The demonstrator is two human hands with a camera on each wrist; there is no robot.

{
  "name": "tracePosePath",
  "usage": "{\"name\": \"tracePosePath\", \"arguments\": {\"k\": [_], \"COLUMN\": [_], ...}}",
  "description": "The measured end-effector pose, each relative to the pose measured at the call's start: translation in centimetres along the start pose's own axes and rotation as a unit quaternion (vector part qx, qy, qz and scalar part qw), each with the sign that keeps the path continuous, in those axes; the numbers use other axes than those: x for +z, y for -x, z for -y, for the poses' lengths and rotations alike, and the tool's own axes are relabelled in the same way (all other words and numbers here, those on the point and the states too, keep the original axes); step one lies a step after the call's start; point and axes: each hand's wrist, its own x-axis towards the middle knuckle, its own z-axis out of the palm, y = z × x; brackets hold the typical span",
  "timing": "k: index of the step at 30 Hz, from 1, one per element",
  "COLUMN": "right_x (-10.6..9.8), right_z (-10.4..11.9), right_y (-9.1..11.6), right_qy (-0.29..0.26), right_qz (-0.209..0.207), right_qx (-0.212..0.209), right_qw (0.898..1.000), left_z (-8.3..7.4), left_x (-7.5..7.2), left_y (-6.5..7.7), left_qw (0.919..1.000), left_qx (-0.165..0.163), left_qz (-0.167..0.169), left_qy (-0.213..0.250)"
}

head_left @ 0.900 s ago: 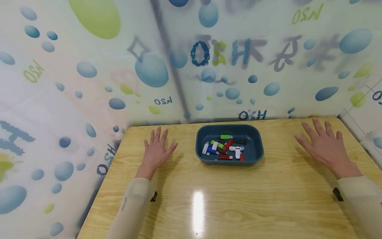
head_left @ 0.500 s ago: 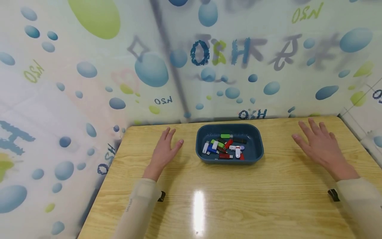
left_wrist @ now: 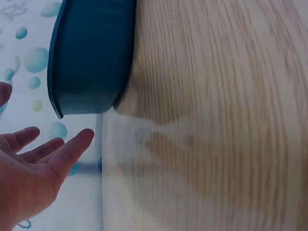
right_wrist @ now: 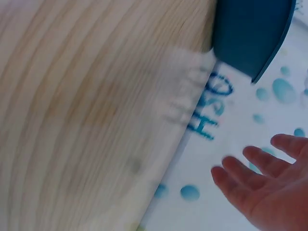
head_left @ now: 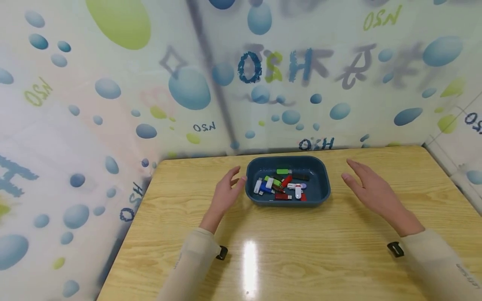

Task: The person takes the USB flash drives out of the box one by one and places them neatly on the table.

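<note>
Both hands are sitting further inward than in the earlier frames: the left hand [head_left: 224,192] is reaching in towards the bin from one side, and the right hand [head_left: 373,194] is nearing it from the other, while the blue bin [head_left: 288,203] is staying in place on the tabletop [head_left: 301,251]. The left hand is bending its fingers loosely, thumb apart from them, and is holding nothing. Its thumb is coming up just beside the near end of the bin; whether it is touching the rim is hard to tell from the head view. The right hand is keeping its fingers fairly straight, thumb parted from them, and is likewise gripping nothing; a strip of tabletop is showing between it and the bin.

Between the two hands, small USB sticks are lying jumbled in the bin. A white stick [head_left: 257,185] is lying closest to the left hand, with a blue stick [head_left: 266,188] next beyond it. A green stick [head_left: 282,171] is resting along the far side from both hands, and a black stick [head_left: 300,177] is lying on the right hand's side. A dark red stick [head_left: 281,196] is lying along the near side.

Behind each hand, a pale sleeve [head_left: 192,261] is covering the forearm. Beyond both hands, a backdrop [head_left: 180,142] printed with blue and green drops is standing behind the tabletop.
</note>
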Motion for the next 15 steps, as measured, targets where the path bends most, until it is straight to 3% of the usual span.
{"name": "tracePosePath", "arguments": {"k": [3, 8, 12, 15], "right_x": [0.6, 1.4, 2.0, 2.4], "right_z": [1.1, 2.4, 2.9, 3.1], "right_y": [-0.1, -0.2, -0.5, -0.6], "right_qy": [-0.018, -0.038, -0.049, -0.068], "right_qz": [0.007, -0.001, -0.003, 0.005], "right_qx": [0.002, 0.007, 0.025, 0.038], "right_qw": [1.0, 0.999, 0.998, 0.997], "left_z": [-0.1, -0.2, -0.3, -0.3], "left_x": [0.7, 1.5, 1.7, 1.7], "left_y": [0.0, 0.1, 0.3, 0.6], "left_qw": [0.9976, 0.9856, 0.9773, 0.976], "left_qx": [-0.036, -0.086, -0.102, -0.104], "left_qz": [0.002, 0.001, -0.001, 0.003], "left_qy": [0.058, 0.145, 0.186, 0.191]}}
